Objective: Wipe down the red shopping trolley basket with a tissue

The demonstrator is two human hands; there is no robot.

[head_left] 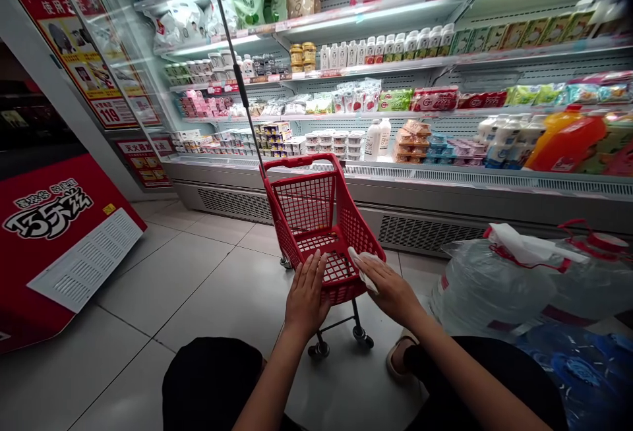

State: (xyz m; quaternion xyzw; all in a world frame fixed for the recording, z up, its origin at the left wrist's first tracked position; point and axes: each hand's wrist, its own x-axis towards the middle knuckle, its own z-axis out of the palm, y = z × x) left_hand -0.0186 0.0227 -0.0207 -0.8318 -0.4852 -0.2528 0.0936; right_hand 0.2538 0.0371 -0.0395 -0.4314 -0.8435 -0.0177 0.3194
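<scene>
A small red plastic shopping cart (310,244) stands on wheels in front of me, its basket made of open grid. At the near rim lies my left hand (307,286), fingers stretched out and holding nothing. My right hand (388,286) presses a white cloth (363,271) against the right side of the basket near its front corner. The cloth is crumpled and partly hidden under the fingers. A thin black pole (239,75) rises from the cart's far left corner.
Behind the cart runs a refrigerated display case (420,184) with shelves of dairy goods and drinks. Large clear water bottles (489,279) and blue-tinted bottles (581,372) stand at the right. A red freezer cabinet (64,246) is at the left, on a tiled floor (188,286).
</scene>
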